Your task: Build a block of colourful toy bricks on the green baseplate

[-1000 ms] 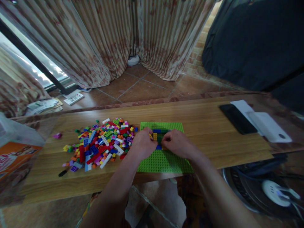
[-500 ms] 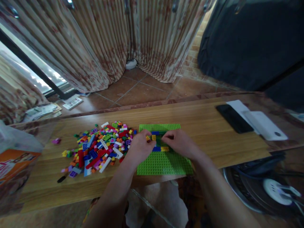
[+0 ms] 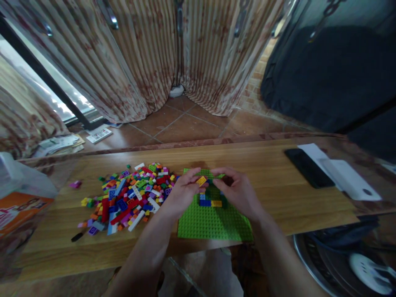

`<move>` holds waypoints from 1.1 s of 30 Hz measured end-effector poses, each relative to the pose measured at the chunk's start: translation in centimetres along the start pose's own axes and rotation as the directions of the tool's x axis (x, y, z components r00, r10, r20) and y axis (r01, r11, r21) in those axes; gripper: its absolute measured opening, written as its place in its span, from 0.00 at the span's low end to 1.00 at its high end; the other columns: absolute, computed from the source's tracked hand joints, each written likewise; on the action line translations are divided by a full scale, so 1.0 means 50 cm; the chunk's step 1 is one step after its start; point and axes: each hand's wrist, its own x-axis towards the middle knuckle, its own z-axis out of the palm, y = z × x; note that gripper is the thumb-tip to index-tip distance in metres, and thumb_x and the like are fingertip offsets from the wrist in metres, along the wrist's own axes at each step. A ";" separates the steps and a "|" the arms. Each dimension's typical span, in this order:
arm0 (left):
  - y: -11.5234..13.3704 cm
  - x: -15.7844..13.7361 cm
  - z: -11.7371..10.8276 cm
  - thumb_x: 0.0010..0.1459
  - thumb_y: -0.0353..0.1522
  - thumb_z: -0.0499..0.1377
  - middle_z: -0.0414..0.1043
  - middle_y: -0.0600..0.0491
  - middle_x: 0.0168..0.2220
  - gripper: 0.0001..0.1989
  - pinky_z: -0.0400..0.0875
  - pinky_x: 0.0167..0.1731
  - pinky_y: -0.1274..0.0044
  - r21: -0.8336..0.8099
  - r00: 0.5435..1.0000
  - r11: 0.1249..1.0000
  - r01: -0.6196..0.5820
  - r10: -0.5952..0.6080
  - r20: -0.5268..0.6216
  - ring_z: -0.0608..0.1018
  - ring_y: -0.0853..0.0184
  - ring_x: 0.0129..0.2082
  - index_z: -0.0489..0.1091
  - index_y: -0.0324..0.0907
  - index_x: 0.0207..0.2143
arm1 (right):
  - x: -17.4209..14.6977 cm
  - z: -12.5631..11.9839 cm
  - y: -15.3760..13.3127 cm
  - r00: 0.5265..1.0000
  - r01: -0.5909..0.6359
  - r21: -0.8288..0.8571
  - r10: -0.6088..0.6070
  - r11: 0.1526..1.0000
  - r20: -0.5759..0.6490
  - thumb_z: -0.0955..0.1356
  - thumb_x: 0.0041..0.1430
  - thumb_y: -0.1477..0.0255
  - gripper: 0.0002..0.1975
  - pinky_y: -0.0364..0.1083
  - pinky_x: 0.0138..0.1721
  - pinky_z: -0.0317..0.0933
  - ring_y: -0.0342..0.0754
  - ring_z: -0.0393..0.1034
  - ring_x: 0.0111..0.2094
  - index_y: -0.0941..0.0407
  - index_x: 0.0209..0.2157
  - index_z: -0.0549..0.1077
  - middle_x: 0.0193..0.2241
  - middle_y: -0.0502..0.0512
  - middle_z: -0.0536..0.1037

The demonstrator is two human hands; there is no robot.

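Yellow plastic brick [image 3: 201,180], studded, tilted, now shows clearly in L hand [image 3: 183,194], clamped btwn thumb & fingers; half-hidden 0.5 s ago. So it's loose, unseated, above green studded baseplate [image 3: 213,225]. R hand [image 3: 237,190], just right of brick: fingertips apart, nothing seen btwn. Nearer than grip: oblong blue bricks [image 3: 204,203]; left of it: jumbled brick pile [image 3: 133,193].

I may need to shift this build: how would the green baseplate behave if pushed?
The green baseplate would probably slide rather than tip, being broad and thin. It looks fairly stiff, its edges straight. The blue brick would likely travel along, since it appears seated on the studs.
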 end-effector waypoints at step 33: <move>-0.015 0.016 0.014 0.60 0.38 0.54 0.74 0.54 0.24 0.13 0.63 0.20 0.80 0.411 0.993 0.909 -0.075 0.106 -0.053 0.73 0.72 0.19 0.69 0.39 0.27 | -0.008 -0.021 0.001 0.973 0.218 -0.360 -0.175 0.907 0.149 0.67 0.61 0.70 0.09 0.47 0.39 0.65 0.47 0.73 0.33 0.54 0.42 0.78 0.36 0.54 0.80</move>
